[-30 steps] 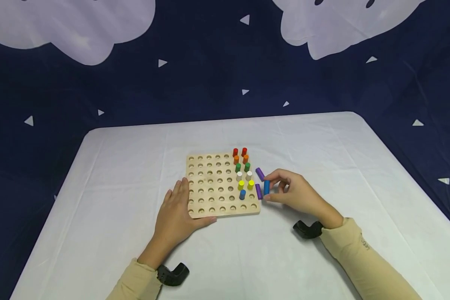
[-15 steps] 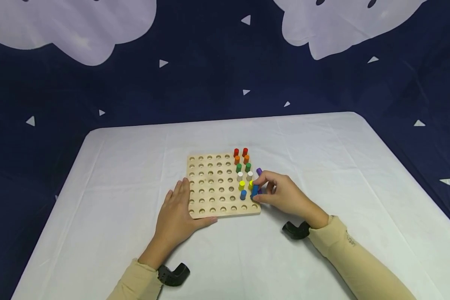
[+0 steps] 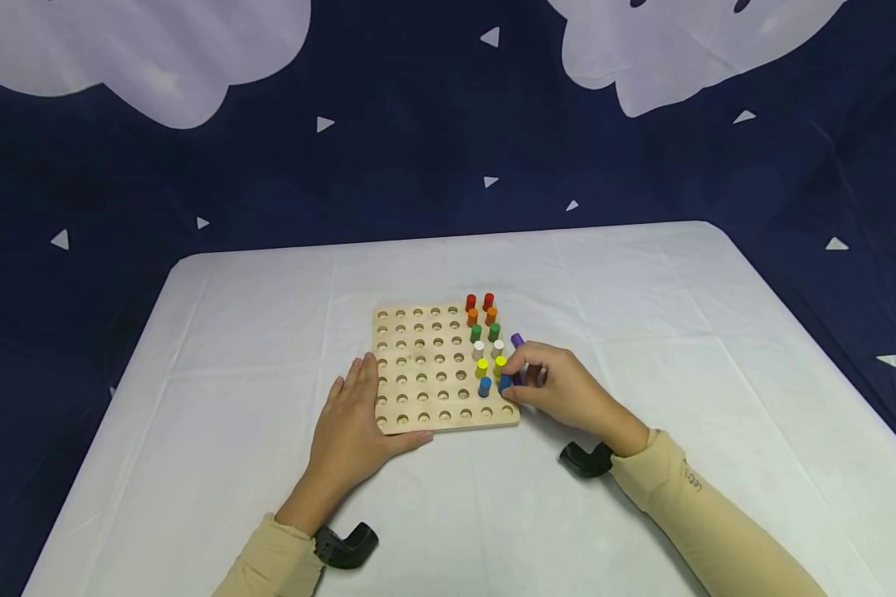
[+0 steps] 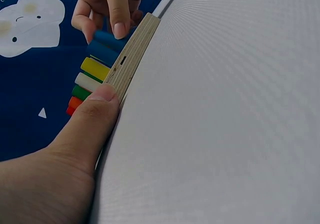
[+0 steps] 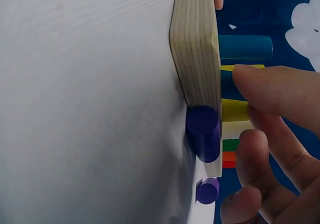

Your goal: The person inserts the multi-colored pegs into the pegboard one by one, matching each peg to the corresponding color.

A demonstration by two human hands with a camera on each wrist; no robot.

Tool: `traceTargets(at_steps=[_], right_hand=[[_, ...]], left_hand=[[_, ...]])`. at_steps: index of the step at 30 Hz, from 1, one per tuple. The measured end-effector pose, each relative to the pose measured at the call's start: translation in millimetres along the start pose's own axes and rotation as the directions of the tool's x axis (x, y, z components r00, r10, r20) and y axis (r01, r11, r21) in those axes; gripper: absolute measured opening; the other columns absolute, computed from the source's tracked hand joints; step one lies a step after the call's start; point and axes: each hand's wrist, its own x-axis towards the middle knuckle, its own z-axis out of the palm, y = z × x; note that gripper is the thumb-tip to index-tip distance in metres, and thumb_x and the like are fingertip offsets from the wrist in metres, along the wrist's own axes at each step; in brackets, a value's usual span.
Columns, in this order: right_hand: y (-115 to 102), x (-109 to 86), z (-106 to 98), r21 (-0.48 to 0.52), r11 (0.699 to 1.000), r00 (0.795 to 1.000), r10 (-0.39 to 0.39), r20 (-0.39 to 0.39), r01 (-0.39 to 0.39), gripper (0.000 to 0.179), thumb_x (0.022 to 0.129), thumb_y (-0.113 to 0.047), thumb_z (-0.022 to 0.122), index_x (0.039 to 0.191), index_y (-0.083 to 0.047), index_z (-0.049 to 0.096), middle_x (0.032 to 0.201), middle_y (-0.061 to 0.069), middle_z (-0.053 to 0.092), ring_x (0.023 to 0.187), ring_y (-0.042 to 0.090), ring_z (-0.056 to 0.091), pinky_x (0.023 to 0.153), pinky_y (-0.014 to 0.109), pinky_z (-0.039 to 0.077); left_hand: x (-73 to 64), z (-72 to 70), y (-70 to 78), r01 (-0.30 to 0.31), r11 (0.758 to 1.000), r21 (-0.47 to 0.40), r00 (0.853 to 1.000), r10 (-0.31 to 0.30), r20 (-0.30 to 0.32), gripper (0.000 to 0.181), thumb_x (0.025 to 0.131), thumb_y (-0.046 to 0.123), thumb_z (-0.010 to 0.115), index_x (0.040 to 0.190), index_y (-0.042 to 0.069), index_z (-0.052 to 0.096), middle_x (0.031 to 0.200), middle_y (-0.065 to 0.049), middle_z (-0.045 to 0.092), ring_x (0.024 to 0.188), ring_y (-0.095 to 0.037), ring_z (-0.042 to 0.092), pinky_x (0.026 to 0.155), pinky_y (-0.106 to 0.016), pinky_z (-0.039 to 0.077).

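My right hand [image 3: 567, 394] pinches a blue peg [image 3: 505, 383] between thumb and fingertips at the right edge of a wooden peg board [image 3: 463, 426]. In the right wrist view the held blue peg [image 5: 228, 86] stands upright on the board, its lower end against the top face. Left of it stands another blue peg [image 3: 484, 387]. Behind these, pairs of yellow, white, green, orange and red pegs [image 3: 489, 302] fill the two right columns. My left hand [image 3: 347, 431] lies with straight fingers along the board's left edge, its thumb [image 4: 100, 109] against the near edge.
Two purple pegs lie on the white tablecloth [image 3: 269, 332] right of the board: one purple peg [image 5: 204, 139] close beside its edge, another purple peg [image 5: 207, 190] farther back. Open holes [image 3: 421, 378] cover the board's left part and front row. A dark blue curtain [image 3: 418, 182] hangs behind.
My right hand has carried the blue peg left from beside the board to the right column, in front of the yellow peg, then lowered it slightly. My left hand has stayed in place.
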Motion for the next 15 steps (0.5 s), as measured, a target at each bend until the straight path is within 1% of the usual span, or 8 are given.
traceTargets(at_steps=[3,5,11,15], right_hand=[[1,0.1,0,0.011,1.0,1.0,-0.024,0.009,0.024,0.019,0.076,-0.013,0.079,0.09,-0.019,0.068,0.092,-0.005,0.065,0.072,0.013,0.055,0.061,0.023,0.049],[1,-0.4,-1,0.01,1.0,1.0,-0.018,0.018,0.018,0.019,0.076,-0.014,0.079,0.09,-0.02,0.068,0.091,-0.005,0.065,0.071,0.013,0.056,0.061,0.023,0.049],[2,-0.8,-7,0.013,0.999,0.997,0.049,0.058,-0.05,0.025,0.076,-0.022,0.079,0.098,-0.022,0.067,0.09,-0.006,0.066,0.071,0.013,0.057,0.058,0.024,0.049],[6,0.2,-18,0.045,0.994,0.991,0.095,0.093,-0.1,0.034,0.074,-0.025,0.081,0.105,-0.024,0.066,0.094,-0.003,0.066,0.073,0.016,0.058,0.059,0.025,0.049]], left_hand=[[-0.3,0.2,-0.2,0.002,1.0,0.0,1.0,-0.002,0.002,0.135,0.057,0.083,0.063,0.151,0.001,0.013,0.157,-0.015,0.019,0.146,-0.03,0.017,0.12,-0.048,0.014],[-0.4,0.4,-0.4,0.003,1.0,0.0,1.0,-0.003,0.003,0.135,0.057,0.083,0.063,0.151,0.002,0.013,0.157,-0.015,0.019,0.147,-0.03,0.017,0.12,-0.048,0.014],[-0.3,1.2,-1.0,0.005,1.0,-0.003,1.0,-0.005,0.004,0.135,0.057,0.083,0.063,0.151,0.002,0.013,0.157,-0.015,0.019,0.147,-0.029,0.017,0.12,-0.048,0.014],[0.0,1.3,-1.1,0.002,1.0,-0.002,1.0,-0.002,0.003,0.135,0.057,0.083,0.064,0.151,0.002,0.012,0.157,-0.015,0.019,0.147,-0.029,0.017,0.12,-0.048,0.014]])
